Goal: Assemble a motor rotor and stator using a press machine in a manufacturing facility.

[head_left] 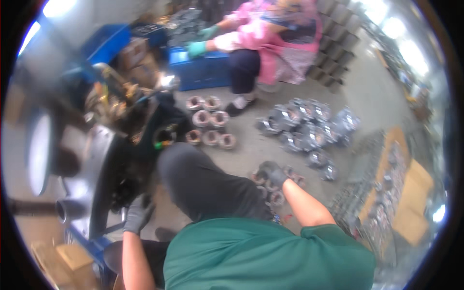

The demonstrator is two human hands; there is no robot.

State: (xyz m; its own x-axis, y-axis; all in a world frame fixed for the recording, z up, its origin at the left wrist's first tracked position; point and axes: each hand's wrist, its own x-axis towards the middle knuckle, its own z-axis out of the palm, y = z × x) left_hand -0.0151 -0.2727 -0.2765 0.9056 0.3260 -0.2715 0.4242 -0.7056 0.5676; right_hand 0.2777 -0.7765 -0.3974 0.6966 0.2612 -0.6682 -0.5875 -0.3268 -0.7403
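My left hand (138, 213), in a dark grey glove, is beside the lower edge of a grey metal machine (96, 179). Blur keeps me from seeing whether its fingers grip anything. To the right of my knee, my gloved right hand (272, 173) reaches down onto a small cluster of copper-lined metal rings (276, 198) on the floor, which look like motor stators. Its fingertips are hidden among them, so a hold cannot be made out. Similar rings (211, 137) stand in short rows farther ahead.
Shiny silver housings (314, 135) are grouped at the right on the grey floor. Ahead, a person in pink (270, 48) with green gloves works over a blue crate (203, 75). Cardboard (413, 203) and small metal parts lie far right. A cluttered heap (116, 96) sits left.
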